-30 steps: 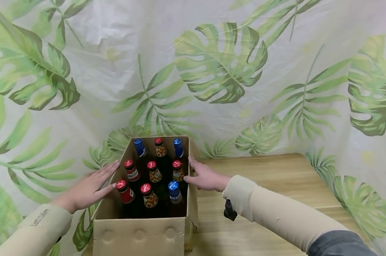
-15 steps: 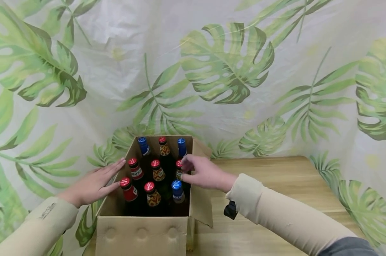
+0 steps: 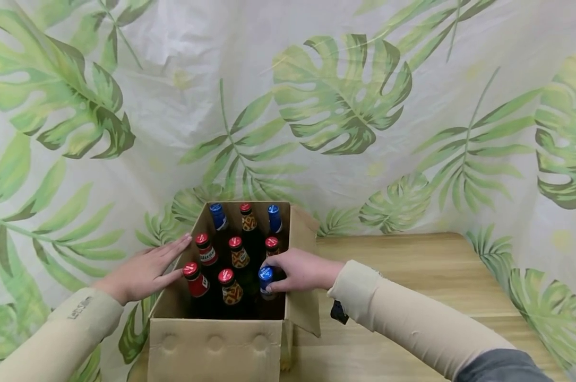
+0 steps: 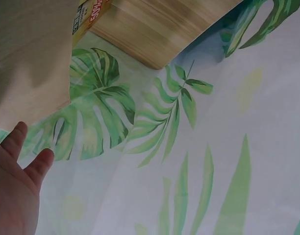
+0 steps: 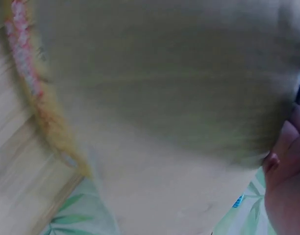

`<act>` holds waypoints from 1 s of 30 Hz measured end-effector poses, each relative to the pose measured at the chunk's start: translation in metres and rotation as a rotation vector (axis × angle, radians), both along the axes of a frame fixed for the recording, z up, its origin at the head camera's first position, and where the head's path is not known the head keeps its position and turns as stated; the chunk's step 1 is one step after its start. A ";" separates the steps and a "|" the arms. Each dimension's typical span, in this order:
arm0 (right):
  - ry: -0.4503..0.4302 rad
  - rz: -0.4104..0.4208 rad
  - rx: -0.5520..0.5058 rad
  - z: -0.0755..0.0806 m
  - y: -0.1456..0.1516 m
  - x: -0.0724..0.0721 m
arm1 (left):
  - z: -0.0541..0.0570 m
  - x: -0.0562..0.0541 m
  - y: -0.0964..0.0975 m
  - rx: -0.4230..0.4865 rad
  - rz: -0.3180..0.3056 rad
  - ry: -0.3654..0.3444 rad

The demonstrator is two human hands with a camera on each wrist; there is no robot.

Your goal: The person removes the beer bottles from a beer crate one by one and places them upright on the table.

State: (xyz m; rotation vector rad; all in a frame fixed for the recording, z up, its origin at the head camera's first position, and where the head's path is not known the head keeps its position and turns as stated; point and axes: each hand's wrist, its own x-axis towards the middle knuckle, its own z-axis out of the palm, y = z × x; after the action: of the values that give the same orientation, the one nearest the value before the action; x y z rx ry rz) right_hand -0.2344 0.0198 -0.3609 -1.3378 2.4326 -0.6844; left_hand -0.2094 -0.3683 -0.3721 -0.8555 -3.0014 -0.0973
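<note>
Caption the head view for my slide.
Right hand grips a blue-topped bottle in a box, left hand at its edge.

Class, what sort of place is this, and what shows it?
Probably an improvised indoor workspace: a leaf-patterned sheet hangs behind a wood-grain table and a cardboard box of capped bottles.

Head view bright; right wrist view — dim, blurred

Wooden table (image 3: 407, 265); pale sheet (image 3: 288, 116) with green leaves behind.
</note>
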 end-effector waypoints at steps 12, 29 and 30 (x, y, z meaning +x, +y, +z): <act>0.028 0.057 -0.021 -0.006 0.003 -0.002 | 0.017 -0.005 -0.004 -0.163 -0.053 0.052; 0.063 0.064 -0.107 -0.016 0.004 -0.004 | -0.005 -0.009 -0.009 -0.048 -0.043 0.088; 0.071 0.059 -0.117 -0.017 0.005 -0.003 | -0.003 -0.009 -0.008 -0.054 -0.036 0.078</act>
State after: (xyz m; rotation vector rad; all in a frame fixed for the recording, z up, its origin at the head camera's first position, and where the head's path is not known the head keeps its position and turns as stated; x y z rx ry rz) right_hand -0.2372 0.0243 -0.3776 -1.4971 2.4300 -0.7870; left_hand -0.2182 -0.3766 -0.3754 -0.8969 -2.9291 0.0166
